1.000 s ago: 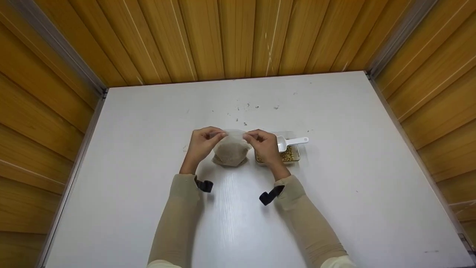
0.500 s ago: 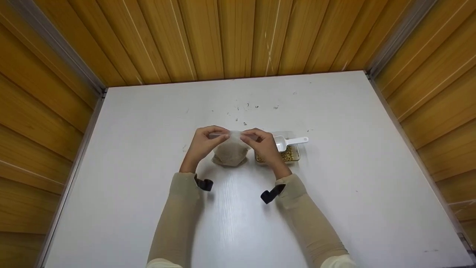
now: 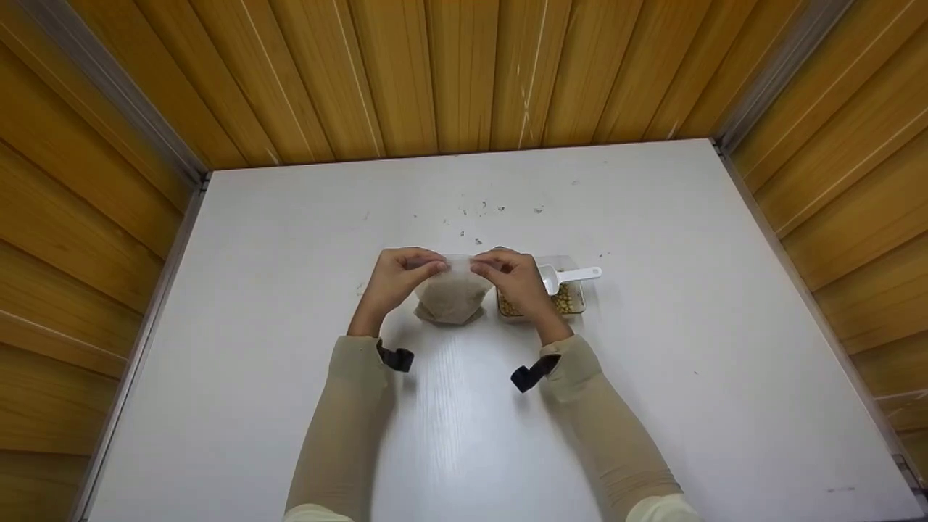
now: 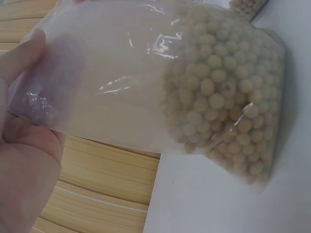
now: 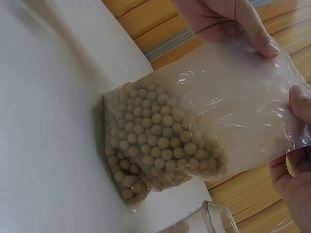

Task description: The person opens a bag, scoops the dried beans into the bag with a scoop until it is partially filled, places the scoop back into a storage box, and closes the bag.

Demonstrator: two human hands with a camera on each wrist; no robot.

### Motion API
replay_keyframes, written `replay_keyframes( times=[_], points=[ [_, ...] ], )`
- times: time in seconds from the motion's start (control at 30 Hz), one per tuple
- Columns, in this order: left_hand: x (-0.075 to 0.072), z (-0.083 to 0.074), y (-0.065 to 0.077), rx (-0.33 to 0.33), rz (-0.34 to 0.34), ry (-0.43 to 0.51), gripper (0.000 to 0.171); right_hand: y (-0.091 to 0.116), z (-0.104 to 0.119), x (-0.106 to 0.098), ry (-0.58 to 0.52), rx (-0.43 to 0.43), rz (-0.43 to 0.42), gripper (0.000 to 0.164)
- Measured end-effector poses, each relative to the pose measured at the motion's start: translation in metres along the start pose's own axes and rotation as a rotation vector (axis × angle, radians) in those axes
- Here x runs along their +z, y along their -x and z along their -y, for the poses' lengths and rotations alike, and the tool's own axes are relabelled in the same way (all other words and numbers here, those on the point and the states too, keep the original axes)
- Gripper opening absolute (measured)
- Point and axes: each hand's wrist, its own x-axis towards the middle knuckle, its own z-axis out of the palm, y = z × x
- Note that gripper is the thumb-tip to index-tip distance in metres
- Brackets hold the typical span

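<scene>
A clear plastic bag [image 3: 451,293] partly filled with round beige beans [image 4: 228,97] stands on the white table. My left hand [image 3: 395,283] pinches one side of its top edge between thumb and fingers. On the other side my right hand [image 3: 518,283] pinches the same edge, with a short stretch of film between the two hands. In the left wrist view the beans fill the bottom part, and the upper film is flat and bare. The right wrist view shows both thumbs lying on the film near the mouth, my right hand [image 5: 294,194] at the lower right.
Just right of the bag, partly hidden behind my right hand, stands a clear rectangular container [image 3: 580,308] of yellowish beans. A white scoop [image 3: 580,274] lies over it, handle pointing right. Wood-look panels [image 3: 464,80] wall the table [image 3: 689,290] at the back and sides.
Both hands have come closer together along the bag's top edge than one second ago, narrowing the film between them. The bag, container and scoop have stayed in place.
</scene>
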Motion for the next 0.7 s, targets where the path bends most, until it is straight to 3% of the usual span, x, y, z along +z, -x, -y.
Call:
replay_keyframes(
  times=[0.3, 0.5, 0.7],
  points=[
    [0.0052, 0.0001, -0.0001, -0.035, -0.038, 0.009, 0.020, 0.0022, 0.0079, 0.0008, -0.002, 0.029, -0.016, 0.017],
    [0.0076, 0.0008, 0.0013, 0.030, -0.051, -0.028, 0.017, 0.0025, 0.0070, 0.0017, 0.017, -0.011, -0.021, 0.015],
    [0.0079, 0.0022, 0.0021, 0.080, -0.035, -0.030, 0.015, 0.0010, 0.0006, 0.0009, -0.031, -0.006, 0.023, 0.016]
  ],
)
